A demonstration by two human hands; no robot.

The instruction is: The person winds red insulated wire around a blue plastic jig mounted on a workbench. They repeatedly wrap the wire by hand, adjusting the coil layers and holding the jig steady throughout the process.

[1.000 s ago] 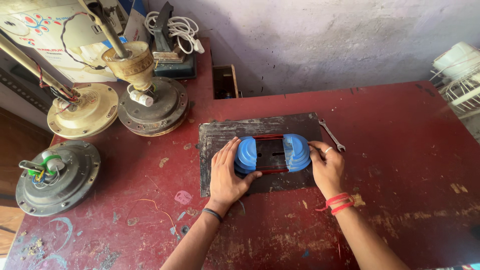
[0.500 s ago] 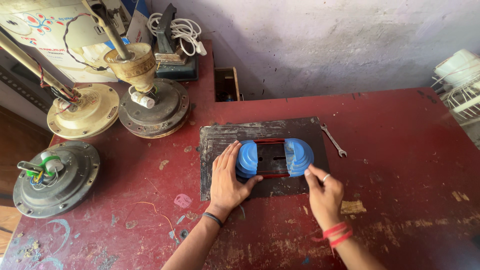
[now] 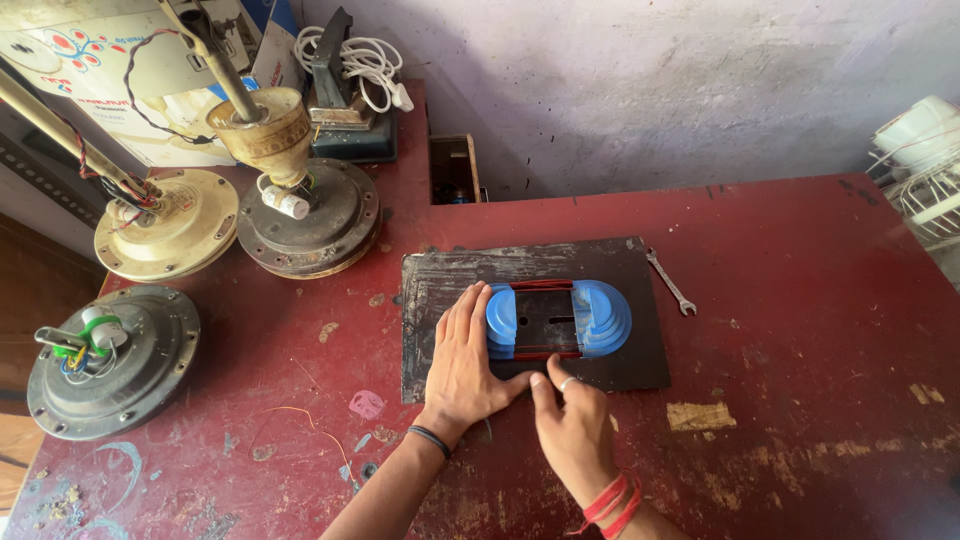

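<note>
Head view, looking down on a worn red tabletop [image 3: 800, 300]. Centre of frame: a dark rectangular mat [image 3: 440, 300] carrying a coil former [image 3: 558, 320], two stepped blue plastic end pieces joined by a dark middle block, with red-brown wire strands along its upper and lower edges.

Left hand [image 3: 465, 360] lies flat on the mat, fingers together and extended, fingertips against the left blue end piece; pressing, not gripping. Right hand [image 3: 570, 425] sits just below the former, fingers curled narrow, thumb and forefinger reaching its lower edge by the wire. Whether they pinch a strand, I cannot tell.

Judgement: the former looks light and stiff, the plastic smooth and likely to slide; the wire is thin and easily kinked. Best held by the blue ends, clear of the windings.

A spanner [image 3: 670, 282] lies right of the mat. Three ceiling-fan motors: dark with green wiring [image 3: 110, 362] lower left, cream [image 3: 165, 222] and dark with a brass cap [image 3: 305, 215] upper left. A white cord [image 3: 360, 60] coils at the top.
</note>
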